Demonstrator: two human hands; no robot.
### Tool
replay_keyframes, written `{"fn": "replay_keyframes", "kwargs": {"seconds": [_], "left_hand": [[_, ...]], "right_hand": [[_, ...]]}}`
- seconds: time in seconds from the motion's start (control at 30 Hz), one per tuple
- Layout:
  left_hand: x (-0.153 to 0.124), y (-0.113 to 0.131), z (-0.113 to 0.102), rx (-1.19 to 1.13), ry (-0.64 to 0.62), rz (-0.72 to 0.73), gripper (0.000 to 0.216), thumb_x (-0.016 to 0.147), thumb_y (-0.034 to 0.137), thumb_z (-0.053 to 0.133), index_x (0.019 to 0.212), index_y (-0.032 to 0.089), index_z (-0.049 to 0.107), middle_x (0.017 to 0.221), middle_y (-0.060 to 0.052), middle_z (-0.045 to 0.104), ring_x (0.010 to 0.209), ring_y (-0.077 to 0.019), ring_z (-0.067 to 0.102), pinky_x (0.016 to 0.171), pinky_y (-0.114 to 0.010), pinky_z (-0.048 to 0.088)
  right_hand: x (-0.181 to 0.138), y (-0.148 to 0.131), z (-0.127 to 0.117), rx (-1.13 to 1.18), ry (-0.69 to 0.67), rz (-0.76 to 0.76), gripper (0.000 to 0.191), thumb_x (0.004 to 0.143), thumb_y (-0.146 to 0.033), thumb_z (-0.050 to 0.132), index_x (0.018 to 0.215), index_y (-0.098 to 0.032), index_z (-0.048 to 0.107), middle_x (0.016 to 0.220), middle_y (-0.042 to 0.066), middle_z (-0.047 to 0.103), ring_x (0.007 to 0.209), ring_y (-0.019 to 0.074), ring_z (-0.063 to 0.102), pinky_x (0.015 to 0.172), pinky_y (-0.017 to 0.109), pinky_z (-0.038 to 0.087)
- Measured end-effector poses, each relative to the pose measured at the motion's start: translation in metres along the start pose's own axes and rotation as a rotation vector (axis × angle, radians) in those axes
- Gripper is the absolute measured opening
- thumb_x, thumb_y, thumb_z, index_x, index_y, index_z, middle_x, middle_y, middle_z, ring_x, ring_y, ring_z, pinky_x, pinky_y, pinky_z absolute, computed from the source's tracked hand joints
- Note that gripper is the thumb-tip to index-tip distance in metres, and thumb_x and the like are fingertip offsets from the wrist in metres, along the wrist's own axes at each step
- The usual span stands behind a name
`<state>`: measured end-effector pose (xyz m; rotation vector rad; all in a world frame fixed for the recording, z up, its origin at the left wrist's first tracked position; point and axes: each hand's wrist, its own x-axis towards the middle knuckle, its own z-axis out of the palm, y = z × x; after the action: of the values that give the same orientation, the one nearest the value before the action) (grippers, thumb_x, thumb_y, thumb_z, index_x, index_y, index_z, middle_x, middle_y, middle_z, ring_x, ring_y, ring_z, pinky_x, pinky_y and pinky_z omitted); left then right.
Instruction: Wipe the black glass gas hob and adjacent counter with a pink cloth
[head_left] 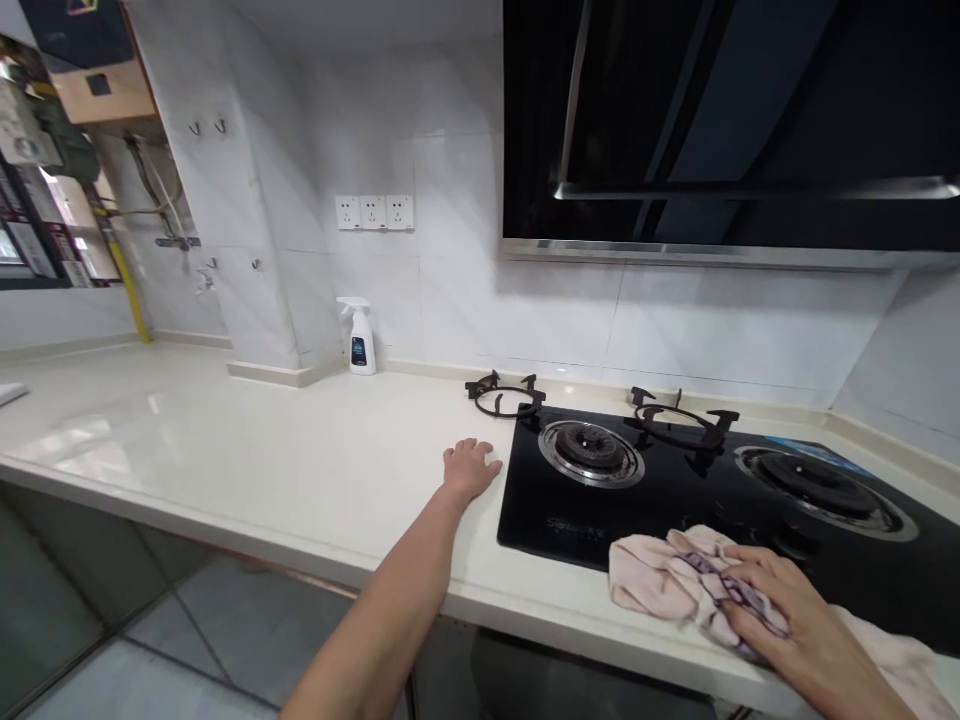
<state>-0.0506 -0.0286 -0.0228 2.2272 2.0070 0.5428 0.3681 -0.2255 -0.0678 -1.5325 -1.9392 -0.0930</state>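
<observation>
A crumpled pale pink cloth (652, 575) with a purple pattern is bunched in my right hand (787, 610), at the front edge of the black gas stove (555, 505). Part of the cloth trails out to the right beneath my wrist. My left hand (469, 468) rests on the cream countertop (360, 470), just left of the stove, with its fingers spread and nothing in them. Two round burners show on the glass, the left burner (591, 453) and the right burner (821, 490). My right hand partly hides the stove's front controls.
One pot support (508, 402) sits off its burner, behind the stove's left corner; another pot support (686, 425) lies at the rear. A white spray bottle (361, 340) stands by the wall. Overhead hangs a black range hood (727, 120). Wall sockets (373, 212) are above the bottle.
</observation>
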Motion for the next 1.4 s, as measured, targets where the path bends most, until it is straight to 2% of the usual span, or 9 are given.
{"fn": "replay_keyframes", "kwargs": {"seconds": [0.17, 0.33, 0.57, 0.7, 0.8, 0.9, 1.03, 1.13, 1.4], "left_hand": [[0.001, -0.001, 0.001, -0.002, 0.008, 0.005, 0.045, 0.093, 0.050, 0.046, 0.129, 0.028, 0.061, 0.144, -0.009, 0.056, 0.137, -0.0286, 0.044, 0.114, -0.048, 0.029], [0.002, -0.001, 0.002, 0.005, 0.015, 0.008, 0.045, 0.092, 0.051, 0.047, 0.128, 0.028, 0.061, 0.144, -0.009, 0.056, 0.136, -0.0293, 0.045, 0.113, -0.049, 0.030], [0.002, -0.001, 0.003, 0.010, 0.014, -0.002, 0.043, 0.092, 0.051, 0.048, 0.128, 0.030, 0.062, 0.145, -0.008, 0.056, 0.136, -0.0285, 0.045, 0.113, -0.048, 0.029], [0.002, 0.000, 0.002, 0.017, 0.017, -0.008, 0.043, 0.092, 0.051, 0.048, 0.127, 0.029, 0.062, 0.143, -0.009, 0.056, 0.136, -0.0285, 0.045, 0.113, -0.048, 0.029], [0.002, 0.000, 0.001, 0.022, 0.022, -0.009, 0.044, 0.092, 0.050, 0.049, 0.127, 0.028, 0.062, 0.143, -0.009, 0.056, 0.136, -0.0283, 0.045, 0.114, -0.049, 0.029], [0.002, -0.001, 0.001, 0.025, 0.018, -0.004, 0.044, 0.092, 0.051, 0.048, 0.127, 0.030, 0.062, 0.144, -0.008, 0.056, 0.137, -0.0284, 0.045, 0.114, -0.047, 0.030], [0.003, -0.001, 0.002, 0.032, 0.010, -0.003, 0.045, 0.092, 0.053, 0.047, 0.129, 0.030, 0.061, 0.145, -0.008, 0.056, 0.137, -0.0288, 0.044, 0.114, -0.047, 0.030], [0.003, 0.000, 0.003, 0.032, 0.006, -0.010, 0.045, 0.092, 0.052, 0.047, 0.129, 0.030, 0.061, 0.144, -0.008, 0.056, 0.136, -0.0290, 0.044, 0.114, -0.047, 0.029], [0.002, 0.002, 0.001, 0.021, 0.011, -0.011, 0.042, 0.092, 0.049, 0.047, 0.127, 0.029, 0.061, 0.142, -0.009, 0.056, 0.135, -0.0291, 0.045, 0.113, -0.049, 0.030]], "right_hand": [[0.003, -0.002, -0.017, 0.164, 0.105, 0.201, 0.037, 0.081, -0.060, 0.061, 0.099, -0.030, 0.073, 0.119, 0.004, 0.068, 0.106, 0.0287, 0.067, 0.090, 0.039, 0.056], [0.016, -0.024, -0.045, 0.189, 0.242, 0.393, 0.044, 0.073, -0.069, 0.061, 0.099, -0.035, 0.072, 0.115, 0.003, 0.071, 0.099, 0.0333, 0.069, 0.081, 0.046, 0.056], [0.045, -0.047, -0.066, 0.195, 0.431, 0.534, 0.046, 0.073, -0.070, 0.058, 0.094, -0.030, 0.069, 0.114, 0.009, 0.068, 0.105, 0.0382, 0.064, 0.091, 0.055, 0.049], [0.059, -0.058, -0.038, 0.216, 0.414, 0.369, 0.045, 0.081, -0.064, 0.058, 0.101, -0.025, 0.066, 0.126, 0.011, 0.060, 0.118, 0.0341, 0.058, 0.104, 0.048, 0.045], [0.060, -0.056, -0.006, 0.221, 0.145, 0.124, 0.045, 0.087, -0.057, 0.056, 0.116, -0.024, 0.062, 0.137, 0.013, 0.052, 0.126, 0.0298, 0.054, 0.106, 0.044, 0.045], [0.052, -0.041, 0.013, 0.121, -0.068, 0.000, 0.052, 0.088, -0.054, 0.057, 0.133, -0.028, 0.056, 0.146, 0.012, 0.048, 0.132, 0.0302, 0.050, 0.107, 0.047, 0.045], [0.037, -0.013, 0.015, -0.077, -0.038, 0.017, 0.060, 0.088, -0.062, 0.054, 0.142, -0.037, 0.052, 0.146, 0.008, 0.052, 0.130, 0.0350, 0.052, 0.104, 0.059, 0.042], [0.030, -0.010, 0.014, -0.175, -0.040, 0.000, 0.063, 0.089, -0.063, 0.051, 0.147, -0.038, 0.047, 0.146, 0.008, 0.052, 0.126, 0.0342, 0.055, 0.094, 0.053, 0.048], [0.052, -0.070, 0.040, -0.347, -0.073, -0.079, 0.061, 0.089, -0.049, 0.054, 0.148, -0.034, 0.047, 0.152, 0.010, 0.045, 0.115, 0.0328, 0.055, 0.084, 0.044, 0.046]]}}
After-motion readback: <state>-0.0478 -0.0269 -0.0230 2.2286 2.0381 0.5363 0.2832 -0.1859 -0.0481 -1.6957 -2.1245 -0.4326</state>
